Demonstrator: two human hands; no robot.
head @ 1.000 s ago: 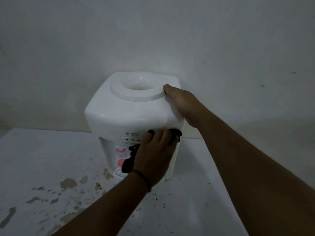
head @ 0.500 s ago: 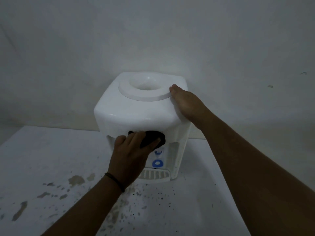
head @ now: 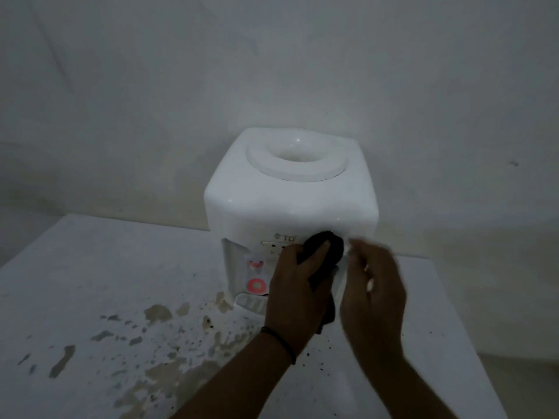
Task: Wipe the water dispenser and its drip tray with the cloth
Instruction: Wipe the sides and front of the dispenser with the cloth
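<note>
The water dispenser (head: 290, 201) stands toward the back of the tabletop (head: 106, 282), close to the wall (head: 181, 86), its front turned to the camera. It is white, with a round bottle well sunk into its top and no bottle in it. On the front sit a small logo, a strip of indicator lights and, lower left, a red tap (head: 256, 285) in the recess. The drip tray (head: 251, 304) juts out at the foot of the recess, only its left part showing past the wrist.

The cloth (head: 328, 249), dark and bunched, is pressed against the front panel just right of the indicator strip. The left hand (head: 298, 290) has its grip wrapped around it, fingers curled over the bundle, a loose end hanging below the palm. The right hand (head: 373, 285) is just beside it on the right, blurred; its fingers look loosely bent and I cannot tell whether it touches the dispenser or holds anything.

The step in hand appears to be wiping the front face. The drip tray looks untouched so far, so the next move probably calls for dropping the cloth down into the recess and onto the tray, with the dispenser steadied so it does not slide on the stained, speckled tabletop.
</note>
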